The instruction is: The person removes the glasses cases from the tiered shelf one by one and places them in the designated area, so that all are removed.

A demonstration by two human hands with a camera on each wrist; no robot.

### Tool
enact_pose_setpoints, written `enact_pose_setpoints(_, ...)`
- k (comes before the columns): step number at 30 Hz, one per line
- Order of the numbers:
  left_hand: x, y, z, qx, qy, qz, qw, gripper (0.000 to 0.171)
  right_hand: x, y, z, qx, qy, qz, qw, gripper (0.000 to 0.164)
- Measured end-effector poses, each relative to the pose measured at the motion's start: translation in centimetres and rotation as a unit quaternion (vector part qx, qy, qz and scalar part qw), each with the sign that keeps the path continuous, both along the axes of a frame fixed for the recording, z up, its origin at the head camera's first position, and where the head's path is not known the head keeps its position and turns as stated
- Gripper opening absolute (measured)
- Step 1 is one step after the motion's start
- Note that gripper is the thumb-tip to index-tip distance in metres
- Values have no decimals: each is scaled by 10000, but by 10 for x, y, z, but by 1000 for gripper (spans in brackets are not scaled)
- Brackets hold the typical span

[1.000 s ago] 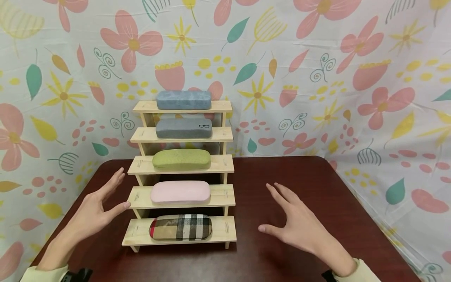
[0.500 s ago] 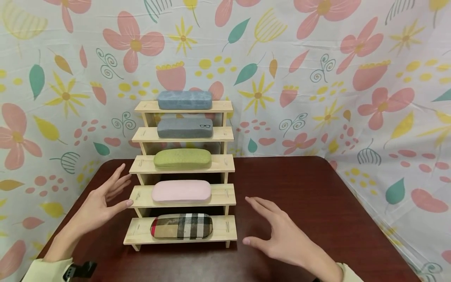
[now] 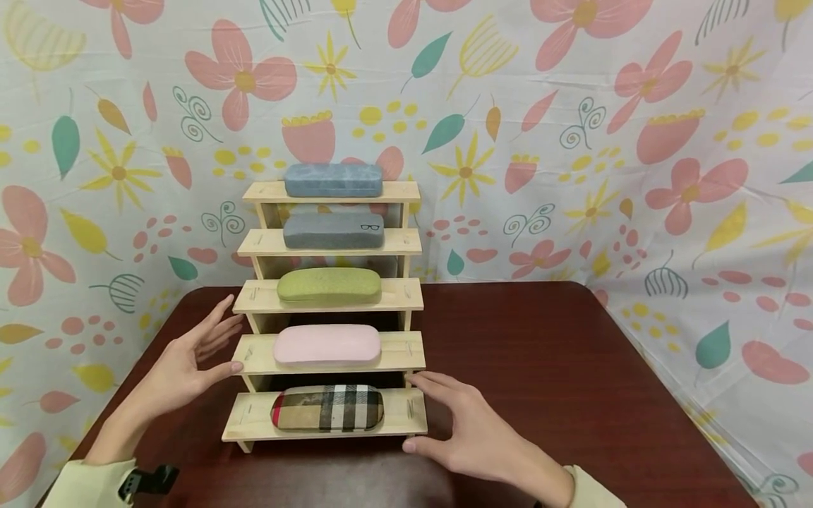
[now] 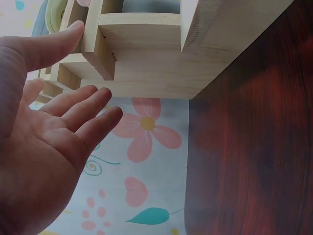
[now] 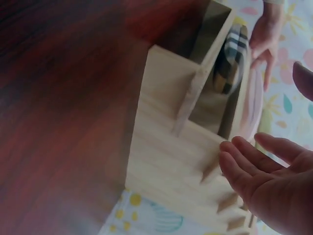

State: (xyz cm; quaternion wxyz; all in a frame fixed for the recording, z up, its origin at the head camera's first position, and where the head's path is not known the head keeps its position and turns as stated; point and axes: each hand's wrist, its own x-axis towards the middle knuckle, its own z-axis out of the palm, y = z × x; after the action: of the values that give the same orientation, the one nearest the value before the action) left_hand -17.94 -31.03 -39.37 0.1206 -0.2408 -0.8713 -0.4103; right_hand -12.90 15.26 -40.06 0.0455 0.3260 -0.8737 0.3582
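A five-step pale wooden rack (image 3: 254, 296) stands on the dark table, one glasses case per step. From the top come a blue case (image 3: 333, 180), a grey-blue case (image 3: 333, 231) with a glasses print, a green case (image 3: 329, 286), a pink case (image 3: 327, 344) and a plaid case (image 3: 327, 409). My left hand (image 3: 174, 370) is beside the rack's left side, fingers extended and thumb tip at the pink case's step. At the right end of the lowest step, my right hand (image 3: 476, 434) has its fingers and thumb spread apart. Neither hand holds anything.
Dark red-brown wood covers the table (image 3: 540, 339), which extends right of the rack. Behind it hangs a white cloth (image 3: 483, 247) printed with flowers and leaves. Pale sleeves (image 3: 89, 483) and a black wrist strap (image 3: 149, 483) show at the lower left.
My right hand has moved left across the table to the rack's lower right end. The left hand has shifted slightly right, closer to the rack. The cases have stayed on their steps.
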Motion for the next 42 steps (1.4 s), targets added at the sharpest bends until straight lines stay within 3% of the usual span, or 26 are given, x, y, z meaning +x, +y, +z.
enact_pose_setpoints(9, 0, 0, -1, 81, -62, -32, 9999, 105, -12, -17, -13, -281, -277, 433, 9983, 78)
enact_pose_setpoints(19, -2, -1, -1, 281, -162, -193, 9993, 105, -20, -38, -20, -458, -241, 383, 9979, 73)
enact_pose_setpoints(33, -5, -2, -3, 482, -310, -319, 9978, 103, -27, -58, -23, -532, -911, 306, 9939, 74)
enact_pose_setpoints(42, -6, -3, -3, 554, -388, -380, 9970, 102, -30, -63, -25, -506, -912, 285, 9941, 77)
